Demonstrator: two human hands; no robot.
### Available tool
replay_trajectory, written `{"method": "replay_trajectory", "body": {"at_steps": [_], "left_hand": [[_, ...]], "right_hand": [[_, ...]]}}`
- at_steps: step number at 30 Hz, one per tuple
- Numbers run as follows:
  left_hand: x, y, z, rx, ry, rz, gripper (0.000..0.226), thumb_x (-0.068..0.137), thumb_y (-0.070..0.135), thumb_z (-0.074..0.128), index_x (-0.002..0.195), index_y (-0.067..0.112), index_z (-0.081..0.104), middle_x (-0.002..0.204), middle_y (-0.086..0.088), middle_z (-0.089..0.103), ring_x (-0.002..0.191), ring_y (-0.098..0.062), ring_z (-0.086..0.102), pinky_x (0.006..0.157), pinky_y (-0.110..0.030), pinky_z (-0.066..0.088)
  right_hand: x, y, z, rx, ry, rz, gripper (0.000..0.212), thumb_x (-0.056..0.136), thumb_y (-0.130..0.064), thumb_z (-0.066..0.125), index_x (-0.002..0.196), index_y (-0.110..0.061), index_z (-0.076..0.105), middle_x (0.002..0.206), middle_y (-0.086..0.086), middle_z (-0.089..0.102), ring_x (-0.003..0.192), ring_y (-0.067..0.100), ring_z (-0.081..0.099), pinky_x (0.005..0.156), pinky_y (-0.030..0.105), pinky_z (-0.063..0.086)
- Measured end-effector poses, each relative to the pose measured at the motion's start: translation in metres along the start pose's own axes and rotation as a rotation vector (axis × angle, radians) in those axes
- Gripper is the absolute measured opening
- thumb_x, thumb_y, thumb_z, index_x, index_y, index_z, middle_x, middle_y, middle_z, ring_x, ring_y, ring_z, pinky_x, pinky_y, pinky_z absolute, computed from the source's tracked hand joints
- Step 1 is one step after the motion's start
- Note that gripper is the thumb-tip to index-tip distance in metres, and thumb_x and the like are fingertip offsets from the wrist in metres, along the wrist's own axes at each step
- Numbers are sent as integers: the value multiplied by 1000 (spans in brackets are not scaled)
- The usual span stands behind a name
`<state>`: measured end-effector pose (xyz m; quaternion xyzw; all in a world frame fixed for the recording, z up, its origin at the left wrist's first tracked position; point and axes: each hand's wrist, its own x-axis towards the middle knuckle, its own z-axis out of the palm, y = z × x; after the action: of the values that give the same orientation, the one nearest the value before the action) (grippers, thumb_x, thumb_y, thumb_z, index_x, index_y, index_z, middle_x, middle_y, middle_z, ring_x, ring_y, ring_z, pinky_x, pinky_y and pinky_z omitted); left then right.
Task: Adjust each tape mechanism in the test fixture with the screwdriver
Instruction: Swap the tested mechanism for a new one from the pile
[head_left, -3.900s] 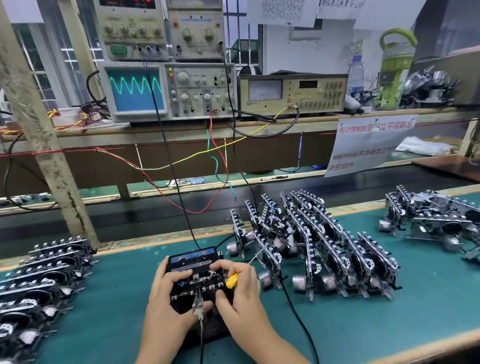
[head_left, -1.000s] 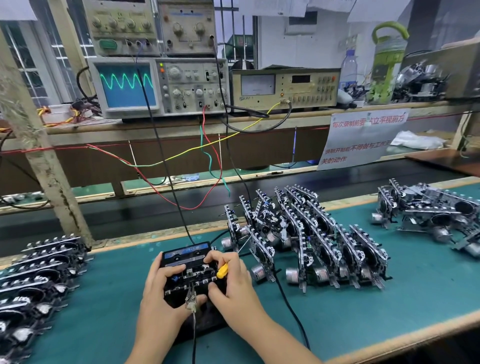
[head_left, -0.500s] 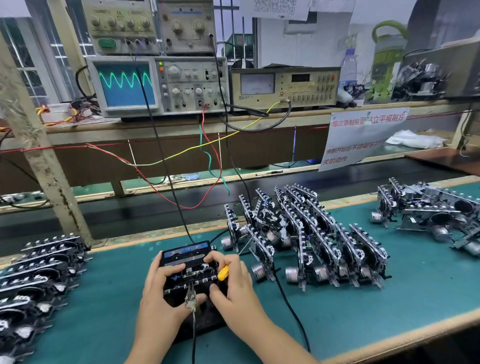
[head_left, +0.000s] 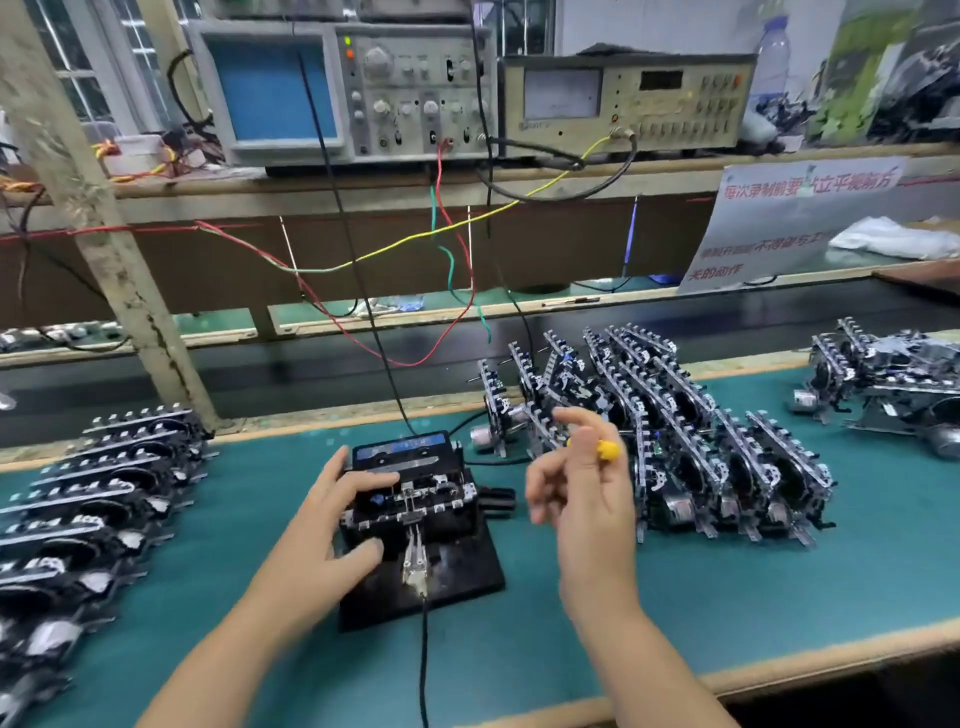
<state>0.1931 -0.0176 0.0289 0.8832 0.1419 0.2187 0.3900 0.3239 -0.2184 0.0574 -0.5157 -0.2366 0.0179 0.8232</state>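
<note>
A tape mechanism (head_left: 415, 493) with a blue-labelled cassette sits in the black test fixture (head_left: 457, 577) on the green mat. My left hand (head_left: 332, 525) grips the mechanism's left side, fingers on top and thumb on its front. My right hand (head_left: 582, 499) is lifted off to the right of the fixture, holding the yellow-handled screwdriver (head_left: 605, 450) between its fingers; the tip is blurred. A black cable (head_left: 423, 654) runs from the fixture's front clip toward me.
Rows of upright mechanisms (head_left: 675, 431) stand just right of my right hand. More lie at left (head_left: 88, 499) and far right (head_left: 893, 379). The oscilloscope (head_left: 343, 88) and a meter (head_left: 628, 101) sit on the shelf, with wires hanging to the fixture.
My right hand has lifted away from the mechanism to the right with the screwdriver. The oscilloscope's sine trace no longer shows. My left hand stays on the mechanism.
</note>
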Motion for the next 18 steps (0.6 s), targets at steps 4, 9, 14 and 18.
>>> {"method": "replay_trajectory", "body": {"at_steps": [4, 9, 14, 18], "left_hand": [[31, 24, -14, 242, -23, 35, 16, 92, 37, 62, 107, 43, 62, 167, 7, 15, 152, 0, 12, 116, -35, 22], [69, 42, -1, 542, -328, 9, 97, 71, 77, 69, 152, 45, 24, 159, 17, 30, 147, -13, 26, 114, -55, 32], [72, 41, 3, 614, -277, 73, 104, 71, 60, 80, 155, 47, 20, 142, 8, 43, 136, -18, 36, 110, -49, 39], [56, 53, -9, -248, 75, -46, 84, 67, 59, 81, 142, 54, 43, 132, 19, 58, 117, 3, 58, 99, -16, 47]], "right_hand": [[3, 5, -5, -95, 128, 107, 30, 104, -45, 46, 95, -35, 72, 65, -8, 45, 58, 7, 38, 49, 17, 34], [8, 16, 1, 3, 182, 197, 19, 105, -24, 55, 92, -11, 60, 66, -3, 56, 57, 13, 47, 47, 18, 36], [9, 11, 6, 14, 205, 160, 10, 102, -14, 59, 101, -4, 59, 71, 2, 63, 60, 13, 57, 54, 20, 46], [11, -9, 10, 73, 192, 41, 7, 102, -13, 59, 96, -8, 60, 73, 0, 67, 63, 14, 60, 57, 20, 49]]}}
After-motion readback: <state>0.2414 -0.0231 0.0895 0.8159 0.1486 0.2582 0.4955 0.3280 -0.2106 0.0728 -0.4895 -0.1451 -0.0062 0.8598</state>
